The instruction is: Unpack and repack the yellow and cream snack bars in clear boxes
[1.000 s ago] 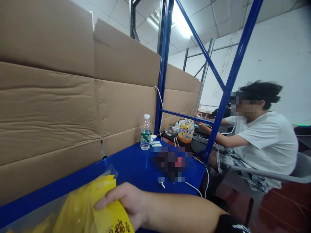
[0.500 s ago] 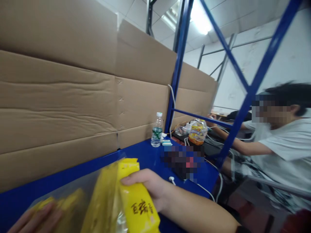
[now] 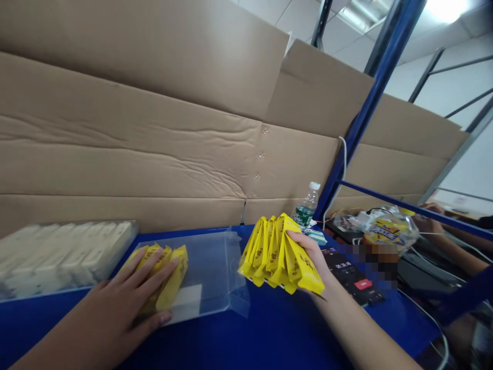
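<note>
Several yellow packets (image 3: 271, 254) stand fanned out in my right hand (image 3: 314, 257), which grips them at their right end above the blue table (image 3: 269, 334). My left hand (image 3: 134, 288) lies over another group of yellow packets (image 3: 175, 275), its fingers spread across their tops and its thumb at their near side. Those packets sit in the left part of a clear plastic box (image 3: 211, 257). The right part of that box holds no packets, and a white label shows near its front.
A clear box of white packets (image 3: 69, 257) stands at the left. Behind my right hand are a water bottle (image 3: 305, 208) and a small blue-white pack (image 3: 316, 237). A phone (image 3: 352, 277), cables and a snack bag (image 3: 389, 231) lie right. Another person's arm (image 3: 454, 241) shows beyond the blue frame.
The view has swung left, bringing the box of white packets into sight. My right hand has moved its yellow packets apart from the clear box, and they now show as a fanned row.
</note>
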`<action>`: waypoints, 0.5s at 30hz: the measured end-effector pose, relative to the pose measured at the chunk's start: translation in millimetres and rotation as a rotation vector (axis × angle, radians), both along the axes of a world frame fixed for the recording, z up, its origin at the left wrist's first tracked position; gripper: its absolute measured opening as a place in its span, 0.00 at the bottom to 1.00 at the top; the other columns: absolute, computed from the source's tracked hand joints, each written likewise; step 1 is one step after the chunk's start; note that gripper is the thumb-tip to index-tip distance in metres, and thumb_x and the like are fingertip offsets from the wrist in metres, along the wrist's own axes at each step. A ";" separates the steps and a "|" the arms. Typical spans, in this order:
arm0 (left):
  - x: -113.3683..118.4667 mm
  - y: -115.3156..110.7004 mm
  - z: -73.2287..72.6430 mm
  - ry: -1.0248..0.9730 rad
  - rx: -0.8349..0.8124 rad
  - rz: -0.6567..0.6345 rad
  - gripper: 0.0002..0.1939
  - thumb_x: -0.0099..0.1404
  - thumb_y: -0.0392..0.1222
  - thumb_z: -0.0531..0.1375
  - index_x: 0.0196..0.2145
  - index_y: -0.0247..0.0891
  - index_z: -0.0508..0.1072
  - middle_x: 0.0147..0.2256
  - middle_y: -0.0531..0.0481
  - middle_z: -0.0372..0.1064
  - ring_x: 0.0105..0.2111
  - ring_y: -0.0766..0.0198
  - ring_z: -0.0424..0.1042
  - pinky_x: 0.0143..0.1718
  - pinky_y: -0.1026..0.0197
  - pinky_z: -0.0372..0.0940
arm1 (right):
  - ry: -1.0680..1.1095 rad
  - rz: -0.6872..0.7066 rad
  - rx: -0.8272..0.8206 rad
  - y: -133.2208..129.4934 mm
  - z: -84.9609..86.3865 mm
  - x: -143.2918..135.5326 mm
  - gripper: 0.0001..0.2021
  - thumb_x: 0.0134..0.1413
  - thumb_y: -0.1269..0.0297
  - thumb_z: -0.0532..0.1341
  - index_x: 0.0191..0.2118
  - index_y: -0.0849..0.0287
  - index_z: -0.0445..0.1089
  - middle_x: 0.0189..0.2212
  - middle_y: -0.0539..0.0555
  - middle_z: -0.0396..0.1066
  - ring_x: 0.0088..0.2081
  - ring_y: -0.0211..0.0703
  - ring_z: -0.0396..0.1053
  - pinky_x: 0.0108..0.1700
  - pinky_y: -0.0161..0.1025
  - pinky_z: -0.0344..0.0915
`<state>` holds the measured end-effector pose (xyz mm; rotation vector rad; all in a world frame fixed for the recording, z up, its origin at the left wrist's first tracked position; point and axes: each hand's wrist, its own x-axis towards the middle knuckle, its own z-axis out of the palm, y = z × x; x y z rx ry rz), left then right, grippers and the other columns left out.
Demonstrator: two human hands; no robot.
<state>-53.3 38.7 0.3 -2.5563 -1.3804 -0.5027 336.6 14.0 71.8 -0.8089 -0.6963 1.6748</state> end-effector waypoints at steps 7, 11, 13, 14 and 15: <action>-5.4 3.1 5.3 0.040 0.142 0.126 0.29 0.66 0.57 0.54 0.63 0.51 0.66 0.63 0.44 0.64 0.63 0.39 0.61 0.50 0.37 0.66 | 0.062 -0.081 0.040 7.7 3.1 3.3 0.20 0.58 0.55 0.57 0.51 0.63 0.70 0.39 0.61 0.80 0.43 0.56 0.79 0.46 0.53 0.74; -0.4 -1.8 14.7 0.038 0.255 0.101 0.27 0.64 0.57 0.55 0.57 0.48 0.72 0.58 0.40 0.70 0.60 0.36 0.65 0.51 0.31 0.62 | 0.141 -0.060 0.032 9.5 3.4 2.1 0.19 0.58 0.54 0.57 0.49 0.60 0.70 0.38 0.59 0.80 0.43 0.55 0.78 0.46 0.54 0.73; 11.4 -8.5 20.2 -0.039 0.277 0.058 0.26 0.62 0.57 0.57 0.56 0.48 0.72 0.57 0.41 0.71 0.59 0.36 0.65 0.55 0.29 0.58 | 0.178 -0.067 0.055 12.6 -1.8 2.0 0.19 0.57 0.54 0.57 0.49 0.60 0.69 0.38 0.58 0.80 0.43 0.54 0.79 0.47 0.52 0.72; 21.3 -12.9 23.9 -0.105 0.261 0.024 0.25 0.62 0.57 0.58 0.55 0.49 0.72 0.56 0.42 0.72 0.59 0.38 0.66 0.58 0.30 0.57 | 0.187 -0.069 0.069 14.4 -5.3 2.0 0.19 0.57 0.55 0.57 0.50 0.61 0.69 0.38 0.58 0.80 0.43 0.53 0.79 0.48 0.51 0.72; 34.4 -17.5 28.8 -0.190 0.224 -0.010 0.24 0.62 0.57 0.59 0.54 0.49 0.72 0.55 0.44 0.73 0.58 0.40 0.67 0.59 0.33 0.57 | 0.181 -0.063 0.083 16.2 -9.0 2.0 0.19 0.57 0.55 0.57 0.50 0.61 0.69 0.37 0.58 0.80 0.43 0.53 0.79 0.48 0.51 0.72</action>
